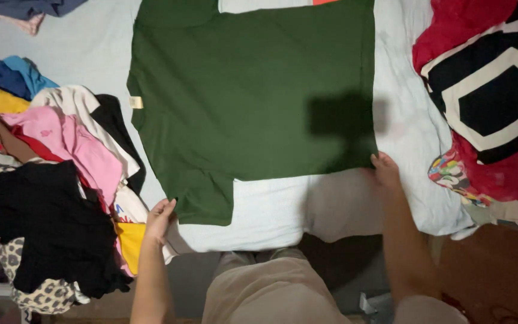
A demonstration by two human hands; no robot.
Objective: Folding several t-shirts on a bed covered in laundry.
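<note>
Pale blue bedding covers the bed point(271, 210), with a green shirt point(253, 90) spread flat across it. At the shirt's near sleeve edge, the left hand point(160, 217) pinches the fabric, fingers pressed together on it. At the near hem corner, the right hand point(385, 171) presses its closed fingers on the cloth. A small pale rectangular label point(135, 102) sits at the shirt's left edge. Left lies a clothes pile point(49, 192); right, a red, black and white cloth point(487, 90).
</note>
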